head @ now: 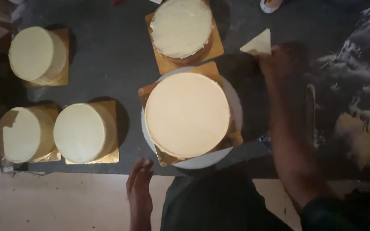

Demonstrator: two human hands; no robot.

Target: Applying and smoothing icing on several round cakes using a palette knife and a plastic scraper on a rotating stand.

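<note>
Centre cake (187, 113) on its board (206, 69) atop the turntable (235, 102) at the table's (120, 55) near edge — fourth cake (181, 28) behind it, three cakes (37, 53) (22, 133) (84, 131) to the left, scraper (258, 44) behind-right in the right hand (279, 64), left hand (140, 184) before the turntable.

Centre cake (187, 114): smooth matt cream icing. Cake boards (164, 66): glossy gold card. Bench (116, 64): dark matt stone. Scraper (258, 44): pale plastic, toothed edge.
</note>
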